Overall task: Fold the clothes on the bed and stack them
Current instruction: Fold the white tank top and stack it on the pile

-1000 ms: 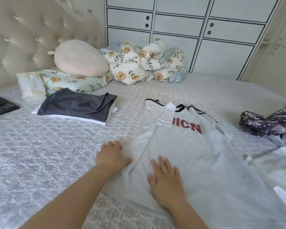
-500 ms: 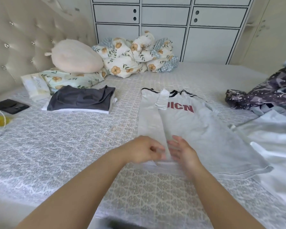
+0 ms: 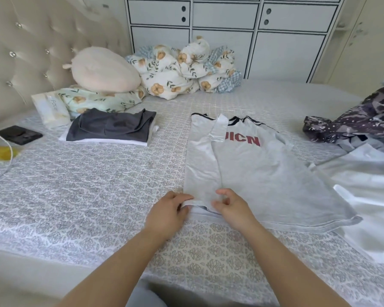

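A light grey T-shirt (image 3: 259, 171) with red letters lies flat on the bed (image 3: 87, 185), its left side and sleeve folded inward. My left hand (image 3: 167, 212) pinches the near left corner of its hem. My right hand (image 3: 232, 204) pinches the same hem just to the right, fingers curled on the cloth. A folded stack (image 3: 111, 129), dark grey garment on top of a white one, sits at the left behind the shirt. A crumpled dark patterned garment (image 3: 359, 125) lies at the right edge, with a white garment (image 3: 368, 191) spread in front of it.
A round pink cushion (image 3: 104, 69) and a floral pillow (image 3: 98, 100) rest by the tufted headboard. A bunched floral quilt (image 3: 186, 69) lies at the back. A tissue pack (image 3: 50, 109), a black wallet (image 3: 18, 135) and a yellow item with a cable (image 3: 0, 152) sit at the left.
My hands left the shirt's folded left side, where they lay flat, and came together at the near hem, now pinching it. The view pulled back from the bed.
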